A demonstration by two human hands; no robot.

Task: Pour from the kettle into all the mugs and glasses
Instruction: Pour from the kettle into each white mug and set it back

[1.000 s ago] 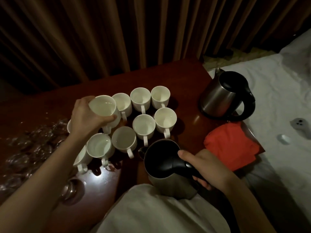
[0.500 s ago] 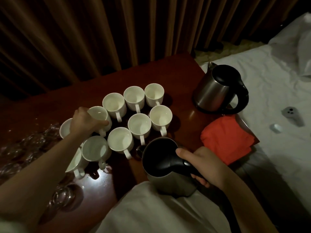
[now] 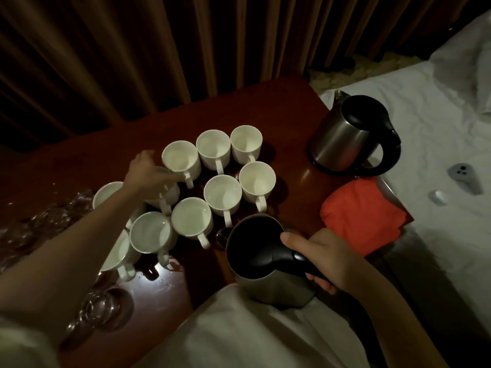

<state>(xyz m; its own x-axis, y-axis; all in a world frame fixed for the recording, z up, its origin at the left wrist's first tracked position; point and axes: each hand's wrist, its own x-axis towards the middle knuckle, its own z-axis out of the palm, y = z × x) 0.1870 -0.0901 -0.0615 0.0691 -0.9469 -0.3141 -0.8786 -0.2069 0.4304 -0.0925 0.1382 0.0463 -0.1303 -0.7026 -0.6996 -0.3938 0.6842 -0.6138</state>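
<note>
Between pours: your right hand [image 3: 322, 257] grips the kettle [image 3: 261, 257] upright; left-hand fingers [image 3: 162, 179] rest on a mug [image 3: 162, 192], grip unclear. Next, tilt the spout over an unfilled mug.

A second ago a white mug [image 3: 163, 191] was held lifted and tilted above the cluster by the left hand [image 3: 144, 172]; it has since been set down on the counter [image 3: 265, 102] among the other mugs, just left of the middle pair. The left hand has been opened and now lies flat over that mug, its fingers [image 3: 172, 177] stretched toward the next mug's handle.
</note>
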